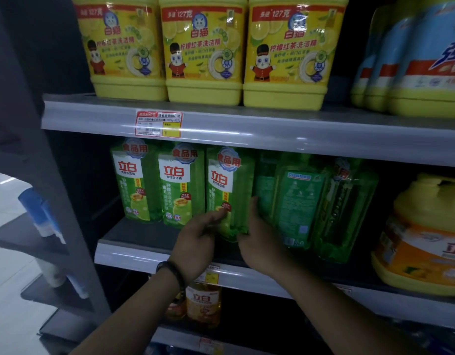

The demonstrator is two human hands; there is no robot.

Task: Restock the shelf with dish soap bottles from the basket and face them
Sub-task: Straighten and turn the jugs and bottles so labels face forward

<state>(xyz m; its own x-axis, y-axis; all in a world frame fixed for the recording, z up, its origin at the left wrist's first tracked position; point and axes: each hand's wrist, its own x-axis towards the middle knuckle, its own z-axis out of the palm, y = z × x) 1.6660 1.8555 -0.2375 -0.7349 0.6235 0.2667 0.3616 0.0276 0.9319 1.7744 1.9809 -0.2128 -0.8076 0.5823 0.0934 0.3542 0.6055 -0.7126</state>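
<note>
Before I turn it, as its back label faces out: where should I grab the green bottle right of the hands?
Probably best to grip the backward bottle by its narrow sides, low down, from the front. It stands upright, broad face out, its top hidden under the shelf. The left hand holds the front-facing bottle beside it.

A grey upright post (65, 201) is seen in dim light. Left of it, pale glossy floor (6, 290) is shown, and dark racks (42, 295), perhaps a neighbouring unit's.
</note>
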